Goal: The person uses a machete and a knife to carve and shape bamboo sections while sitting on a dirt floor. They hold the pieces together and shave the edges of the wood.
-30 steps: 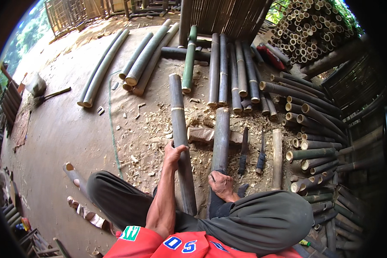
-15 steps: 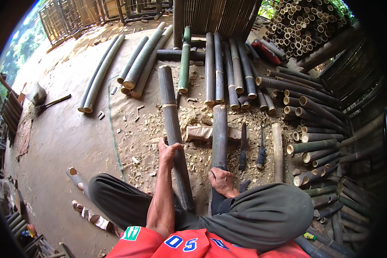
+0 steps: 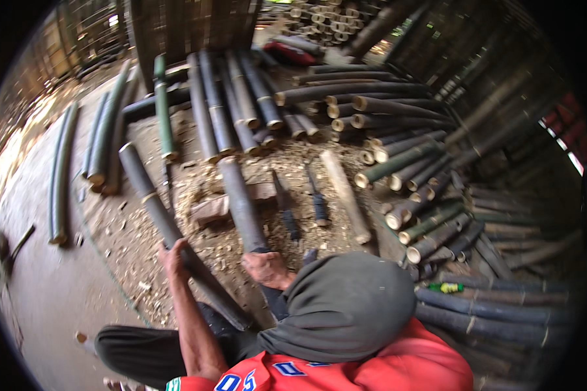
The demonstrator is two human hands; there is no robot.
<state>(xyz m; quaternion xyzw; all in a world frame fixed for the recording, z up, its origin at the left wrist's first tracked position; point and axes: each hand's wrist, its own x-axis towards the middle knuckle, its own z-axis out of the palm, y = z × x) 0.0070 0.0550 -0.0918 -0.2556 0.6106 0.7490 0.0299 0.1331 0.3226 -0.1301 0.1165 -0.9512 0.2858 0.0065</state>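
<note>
My left hand (image 3: 175, 260) grips a dark bamboo pole (image 3: 158, 207) by its side, its far end slanting up to the left. Closed over the near part of a second bamboo pole (image 3: 242, 205) is my right hand (image 3: 267, 269); the fingers are partly hidden. That second pole lies across a pale wooden block (image 3: 209, 210). Just right of it, two knives with dark-wrapped handles, one (image 3: 284, 203) nearer the pole and one (image 3: 318, 203) farther right, lie among wood shavings (image 3: 127, 251). Beyond them rests a pale, stripped bamboo length (image 3: 344, 195).
Several cut bamboo poles (image 3: 209, 107) lie side by side ahead, one of them green (image 3: 164, 120). A large stack of bamboo (image 3: 398, 104) fills the right. More poles (image 3: 62, 176) rest at far left. A green-and-yellow bottle (image 3: 447, 287) lies by my right knee.
My view has swung to the right, so the scene sits farther left and shows more of the right-hand stack. Both hands keep their holds on the bamboo poles.
</note>
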